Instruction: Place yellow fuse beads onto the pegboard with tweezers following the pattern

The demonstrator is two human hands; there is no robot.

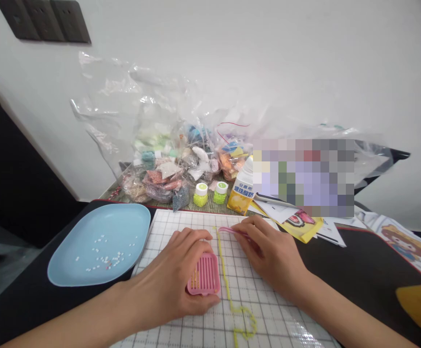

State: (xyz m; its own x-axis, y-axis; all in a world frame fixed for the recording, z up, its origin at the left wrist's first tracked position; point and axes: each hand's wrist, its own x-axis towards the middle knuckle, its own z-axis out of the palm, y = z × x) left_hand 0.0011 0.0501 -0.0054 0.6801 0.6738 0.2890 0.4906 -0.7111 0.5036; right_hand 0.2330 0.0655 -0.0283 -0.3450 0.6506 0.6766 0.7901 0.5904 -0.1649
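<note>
White wall at the back, black desk, and a white gridded work mat laid on it right in front of the person.

My read is this is mid-way through laying a thin line of tiny yellow beads on the mat. The left hand is curled loosely round a small pink ridged plastic bead tray, fingers over its far edge and thumb at the near edge, pinning it flat on the mat just left of the line. The right hand has its fingers pinched tight on a slim pink picking tool.

That tool lies across the mat, tip pointing left, right at the far end of the bead line. The line itself runs lengthwise away from the person, then kinks and curls at the near end. I'd say the next bead needs a steady tip so the row isn't nudged.

Off to the left sits a pale blue plastic dish with a few scattered white beads, and clear bags of coloured beads are piled by the wall.
</note>
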